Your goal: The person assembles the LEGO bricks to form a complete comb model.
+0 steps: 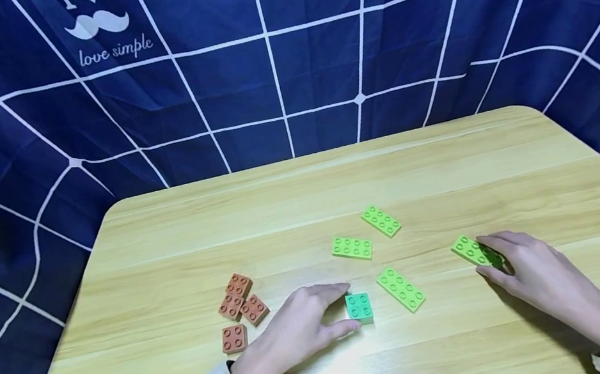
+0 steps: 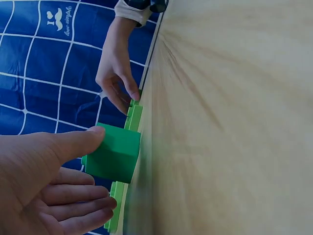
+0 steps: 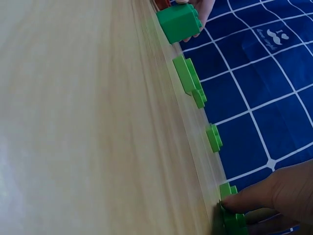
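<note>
A green two-by-two toy brick (image 1: pixel 359 308) stands on the table with its studs up. Around its left side is my left hand (image 1: pixel 304 322), the thumb at the near edge and the fingers loosely stretched at the far corner. In the left wrist view the thumb tip overlaps the brick (image 2: pixel 112 152), while the other fingers stay apart from it. On the right, my right hand (image 1: pixel 539 271) pinches the near end of a lime-green flat brick (image 1: pixel 469 250) between thumb and fingers. The right wrist view shows its thumb against that brick (image 3: pixel 229 190).
Three more lime-green flat bricks lie between the hands and farther back, including a back one (image 1: pixel 381 221), a middle one (image 1: pixel 352 247) and a near one (image 1: pixel 400 289). Several reddish-brown bricks (image 1: pixel 235 339) are left of my left hand. A blue checked curtain (image 1: pixel 317 68) hangs behind the table (image 1: pixel 257 213).
</note>
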The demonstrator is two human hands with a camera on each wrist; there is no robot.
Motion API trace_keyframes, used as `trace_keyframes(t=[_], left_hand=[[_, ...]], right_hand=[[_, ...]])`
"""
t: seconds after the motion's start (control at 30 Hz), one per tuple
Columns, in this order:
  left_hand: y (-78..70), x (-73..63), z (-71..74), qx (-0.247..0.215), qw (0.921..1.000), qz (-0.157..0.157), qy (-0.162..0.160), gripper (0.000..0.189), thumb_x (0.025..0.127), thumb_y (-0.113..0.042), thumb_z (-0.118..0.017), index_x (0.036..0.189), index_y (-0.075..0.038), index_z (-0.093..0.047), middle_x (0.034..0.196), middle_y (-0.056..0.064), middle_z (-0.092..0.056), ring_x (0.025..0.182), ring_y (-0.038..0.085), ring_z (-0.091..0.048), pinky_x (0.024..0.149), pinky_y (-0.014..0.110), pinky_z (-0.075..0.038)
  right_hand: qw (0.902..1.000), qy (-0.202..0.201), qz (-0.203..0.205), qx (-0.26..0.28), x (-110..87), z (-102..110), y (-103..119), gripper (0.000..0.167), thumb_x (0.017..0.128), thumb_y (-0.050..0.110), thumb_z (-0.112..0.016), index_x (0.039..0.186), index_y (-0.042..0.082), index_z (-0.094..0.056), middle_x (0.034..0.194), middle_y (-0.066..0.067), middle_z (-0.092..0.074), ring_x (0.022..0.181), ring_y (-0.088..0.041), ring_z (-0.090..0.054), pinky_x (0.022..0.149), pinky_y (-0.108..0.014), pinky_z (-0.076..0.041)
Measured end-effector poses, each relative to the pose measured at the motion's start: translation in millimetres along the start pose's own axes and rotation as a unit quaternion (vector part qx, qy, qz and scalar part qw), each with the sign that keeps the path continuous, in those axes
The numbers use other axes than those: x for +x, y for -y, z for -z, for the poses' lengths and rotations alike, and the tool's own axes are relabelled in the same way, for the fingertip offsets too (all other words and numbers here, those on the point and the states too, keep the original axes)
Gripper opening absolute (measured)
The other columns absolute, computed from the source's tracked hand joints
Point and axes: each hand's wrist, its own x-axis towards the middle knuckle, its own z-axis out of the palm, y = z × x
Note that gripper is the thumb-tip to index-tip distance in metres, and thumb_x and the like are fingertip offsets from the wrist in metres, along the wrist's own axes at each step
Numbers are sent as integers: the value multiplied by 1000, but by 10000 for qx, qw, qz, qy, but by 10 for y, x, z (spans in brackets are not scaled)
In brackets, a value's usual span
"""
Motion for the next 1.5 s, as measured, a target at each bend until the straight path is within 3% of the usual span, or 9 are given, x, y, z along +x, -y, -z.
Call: trace_keyframes(t=[0.2, 0.47, 0.67, 0.87, 0.97, 1.17, 1.3, 1.5], left_hand=[[0, 14, -20, -94, 9999, -67, -53, 49, 87, -33, -71, 120, 2, -65, 118, 12, -67, 114, 20, -62, 101, 24, -47], [-15, 27, -20, -79, 9999, -67, -29, 47, 89, -31, -70, 121, 2, -64, 117, 11, -67, 113, 19, -62, 100, 23, -47], [-33, 33, -16, -14, 10000, 35, 19, 50, 88, -30, -71, 125, 3, -61, 119, 13, -66, 113, 21, -62, 100, 24, -48], [16, -112, 94, 589, 9979, 118, -225, 51, 84, -28, -75, 122, 3, -62, 115, 15, -68, 106, 24, -65, 94, 29, -53], [117, -259, 212, 1184, 9909, 273, -586, 49, 79, -23, -79, 117, 5, -64, 110, 17, -68, 101, 28, -66, 87, 33, -58], [299, -510, 418, 2343, 9614, 759, -1228, 44, 68, -16, -87, 102, 6, -68, 96, 14, -70, 90, 30, -64, 80, 39, -59], [297, -603, 492, 2665, 9506, 1073, -1177, 41, 66, -18, -89, 94, 3, -68, 89, 11, -68, 81, 26, -61, 70, 37, -59], [258, -648, 502, 2736, 9474, 1345, -975, 34, 65, -14, -89, 86, 2, -67, 85, 10, -64, 78, 25, -58, 66, 36, -58]], right_hand=[[10000, -31, 7, 9, -12, -13, -7, 52, 63, 7, -85, 109, -6, -66, 97, -24, -66, 84, -43, -64, 62, -58, -53], [9998, -155, 140, 34, 62, 35, 94, 52, 69, 14, -83, 114, -5, -64, 106, -25, -64, 95, -45, -61, 71, -62, -52], [9919, -382, 1136, 419, 351, 60, 428, 53, 72, 19, -79, 116, -6, -64, 109, -24, -65, 96, -41, -63, 78, -58, -55], [9803, 32, 1830, 737, 422, -14, 828, 53, 73, 20, -80, 118, -4, -64, 112, -18, -66, 99, -32, -64, 82, -48, -58], [9781, 207, 1935, 742, 398, -51, 935, 53, 73, 19, -81, 119, -2, -64, 112, -15, -66, 101, -29, -64, 83, -44, -58], [9775, 653, 1819, 840, 350, -104, 1024, 54, 74, 21, -82, 121, 1, -64, 115, -13, -66, 103, -28, -64, 85, -43, -57], [9730, 839, 1846, 1103, 340, -156, 1079, 55, 75, 27, -81, 121, 2, -64, 115, -10, -66, 106, -25, -63, 88, -42, -56], [9706, 783, 1852, 1320, 353, -276, 1177, 57, 72, 34, -82, 118, 3, -66, 111, -6, -68, 106, -23, -60, 93, -44, -53]])
